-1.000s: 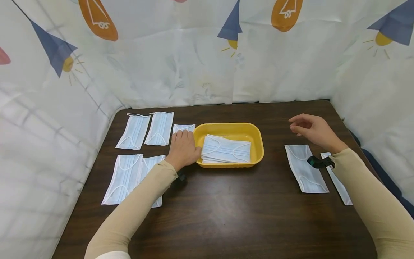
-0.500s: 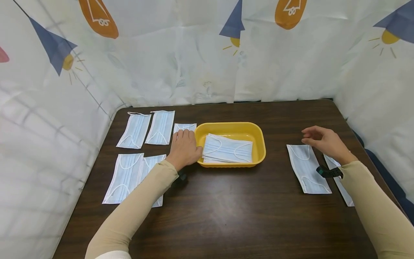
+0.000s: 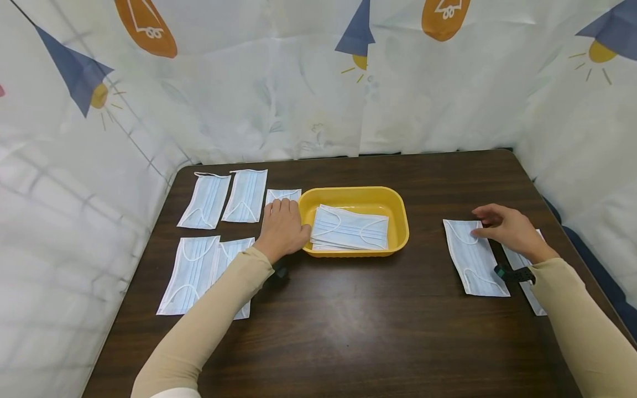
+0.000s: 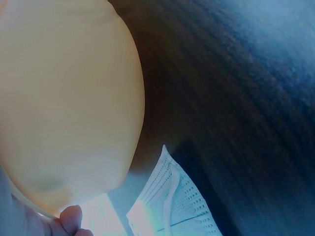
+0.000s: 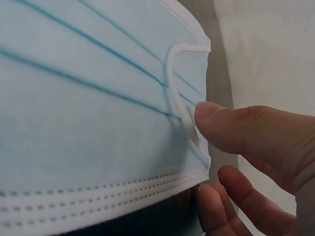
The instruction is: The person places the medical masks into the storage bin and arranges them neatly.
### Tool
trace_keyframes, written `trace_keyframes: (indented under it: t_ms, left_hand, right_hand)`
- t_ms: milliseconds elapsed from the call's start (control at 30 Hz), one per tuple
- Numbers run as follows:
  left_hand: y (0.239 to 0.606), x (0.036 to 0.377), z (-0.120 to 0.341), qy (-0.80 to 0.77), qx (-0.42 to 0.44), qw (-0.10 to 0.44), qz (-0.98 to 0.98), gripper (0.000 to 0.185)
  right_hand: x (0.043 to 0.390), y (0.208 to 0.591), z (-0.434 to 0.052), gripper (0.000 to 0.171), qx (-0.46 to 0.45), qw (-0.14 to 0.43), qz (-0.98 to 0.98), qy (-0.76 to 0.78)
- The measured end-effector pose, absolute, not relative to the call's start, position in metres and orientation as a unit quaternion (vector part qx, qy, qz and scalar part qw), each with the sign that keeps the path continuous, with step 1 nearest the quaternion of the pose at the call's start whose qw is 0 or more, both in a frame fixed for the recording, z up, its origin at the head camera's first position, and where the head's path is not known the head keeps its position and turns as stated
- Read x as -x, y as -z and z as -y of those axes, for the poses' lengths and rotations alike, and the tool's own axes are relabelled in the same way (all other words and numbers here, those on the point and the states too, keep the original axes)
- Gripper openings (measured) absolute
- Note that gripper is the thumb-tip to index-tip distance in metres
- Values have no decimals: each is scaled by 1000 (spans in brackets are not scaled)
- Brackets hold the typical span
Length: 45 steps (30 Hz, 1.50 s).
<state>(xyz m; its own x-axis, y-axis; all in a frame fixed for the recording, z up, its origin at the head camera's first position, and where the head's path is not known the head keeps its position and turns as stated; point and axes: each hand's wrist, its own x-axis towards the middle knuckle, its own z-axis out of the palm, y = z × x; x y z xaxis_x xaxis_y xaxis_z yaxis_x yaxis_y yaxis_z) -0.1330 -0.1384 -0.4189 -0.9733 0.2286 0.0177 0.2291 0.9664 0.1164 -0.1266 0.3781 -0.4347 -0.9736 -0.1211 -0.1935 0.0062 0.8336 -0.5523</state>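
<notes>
Presently, a light blue face mask lies flat on the right side of the dark wooden table, well apart from the yellow tray. The right hand rests at the mask's far right corner; the right wrist view shows the thumb laid on the white ear loop near the mask's edge, with the other fingers curled at or under that edge, so the hand is pinching the mask's border. A second mask lies just beside it, partly hidden by the forearm.

The left hand lies palm down, fingers relaxed and together, on a mask just left of the tray, its side touching the tray's left wall. The left wrist view is blurred and shows only the tray's rounded wall and a mask corner.

Inside the tray sits a small stack of masks. Four more masks are laid flat at the table's left: two at the far edge, two nearer, overlapped by the left sleeve.
</notes>
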Motion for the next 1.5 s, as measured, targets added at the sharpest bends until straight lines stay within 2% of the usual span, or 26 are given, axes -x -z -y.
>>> trace_keyframes:
  t_ms: [233,533,800,1133,1333,1500]
  left_hand:
    - [419,132,139,62,115,1,991,39]
    - [418,132,139,62,117,0,991,38]
    - [417,132,139,58,118,0,991,37]
    - [420,133,139,58,117,3,991,37]
    - [420,133,139,56,116,4,992,37]
    - [420,133,139,57,114,2,992,38]
  right_hand:
    - [127,434,-380,63,35,138,-952,271]
    - [131,432,-379,53,50,136,-959,243]
    - [140,429,-379,63,74,154,-958,230]
    - [149,423,-376,54,79,182,-957,213]
    - [146,424,-376,49,71,180,-954,231]
    - [144,426,-373,62,75,172,-952,242]
